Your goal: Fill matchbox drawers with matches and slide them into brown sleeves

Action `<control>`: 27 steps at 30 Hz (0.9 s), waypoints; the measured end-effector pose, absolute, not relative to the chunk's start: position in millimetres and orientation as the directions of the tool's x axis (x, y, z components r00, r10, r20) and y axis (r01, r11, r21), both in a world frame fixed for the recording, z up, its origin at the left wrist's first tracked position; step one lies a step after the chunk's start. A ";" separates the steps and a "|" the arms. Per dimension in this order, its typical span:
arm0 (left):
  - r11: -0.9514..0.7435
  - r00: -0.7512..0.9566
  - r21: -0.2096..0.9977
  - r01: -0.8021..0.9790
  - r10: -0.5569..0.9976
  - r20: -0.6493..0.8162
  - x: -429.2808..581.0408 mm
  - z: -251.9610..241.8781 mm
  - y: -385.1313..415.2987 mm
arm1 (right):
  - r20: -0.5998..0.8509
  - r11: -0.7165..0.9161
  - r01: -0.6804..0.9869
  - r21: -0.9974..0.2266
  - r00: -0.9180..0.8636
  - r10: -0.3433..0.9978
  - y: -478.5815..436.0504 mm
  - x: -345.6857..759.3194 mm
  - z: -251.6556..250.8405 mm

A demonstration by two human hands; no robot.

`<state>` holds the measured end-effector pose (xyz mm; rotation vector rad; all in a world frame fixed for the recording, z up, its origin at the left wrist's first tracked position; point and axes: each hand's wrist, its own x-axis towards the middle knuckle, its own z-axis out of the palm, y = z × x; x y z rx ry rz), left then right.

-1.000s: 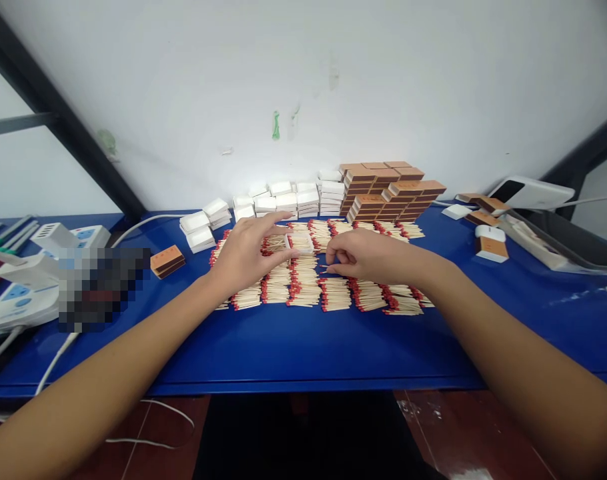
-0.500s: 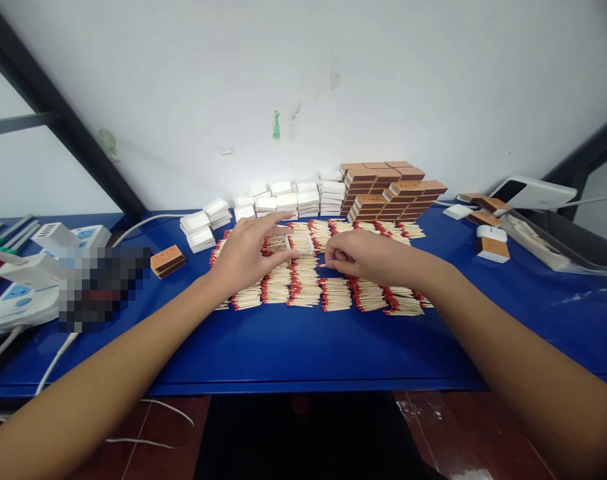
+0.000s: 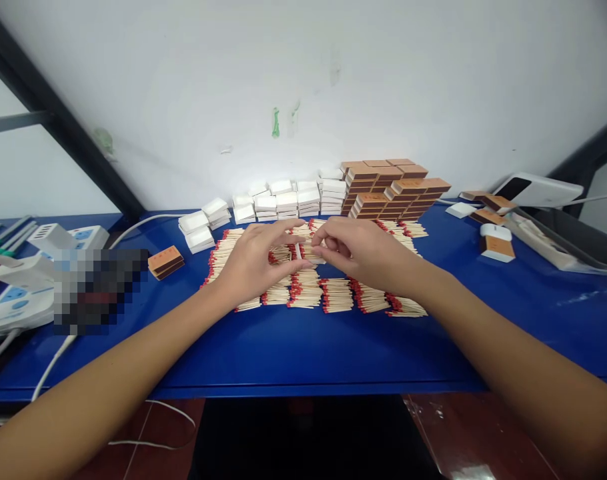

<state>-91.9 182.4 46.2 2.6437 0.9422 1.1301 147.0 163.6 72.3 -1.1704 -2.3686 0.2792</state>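
Left hand [image 3: 253, 261] is spanning a small white tray [image 3: 298, 251], thumb on its near side, fingers on its far side; its grip seems to be holding the tray, presumably to steady it. Right hand [image 3: 366, 250] is hovering just right of the tray, fingertips curled inward; cannot tell whether its grip is pinching anything. Rows of matches [image 3: 337, 296] are lying around the tray on the blue surface [image 3: 303, 353], many red heads facing left, probably for easy gathering. Stacked white boxes [image 3: 287, 202] are standing beyond the tray, brown matchboxes [image 3: 376, 190] beyond and right, likely keeping kinds apart.
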 end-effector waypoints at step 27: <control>-0.777 0.493 0.256 0.576 0.580 0.649 -104.0 51.3 193.1 | -0.180 0.415 0.815 -0.405 -0.516 0.837 174.6 170.0 82.4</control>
